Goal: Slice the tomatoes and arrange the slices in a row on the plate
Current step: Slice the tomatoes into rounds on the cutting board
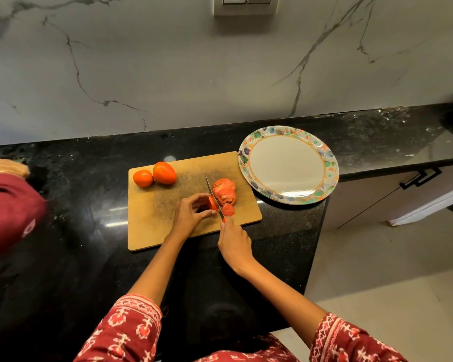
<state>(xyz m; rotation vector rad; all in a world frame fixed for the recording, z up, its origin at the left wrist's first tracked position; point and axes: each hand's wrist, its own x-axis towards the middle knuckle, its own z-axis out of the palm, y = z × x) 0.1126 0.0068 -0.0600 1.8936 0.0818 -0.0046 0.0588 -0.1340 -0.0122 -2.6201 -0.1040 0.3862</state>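
First tomato (211, 203) mostly sliced: left hand (191, 214) fingers pinch it, right hand (233, 241) grips knife (213, 195); two whole tomatoes (154, 175) wait, plate (327, 176) bare.

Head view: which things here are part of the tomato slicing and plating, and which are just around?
In use:
- knife in right hand
- part-cut tomato held by left hand
- cut slices
- two whole tomatoes
- cutting board
- plate, no slices on it yet

Just around:
- wall switch panel
- cabinet handle
- another person's maroon sleeve
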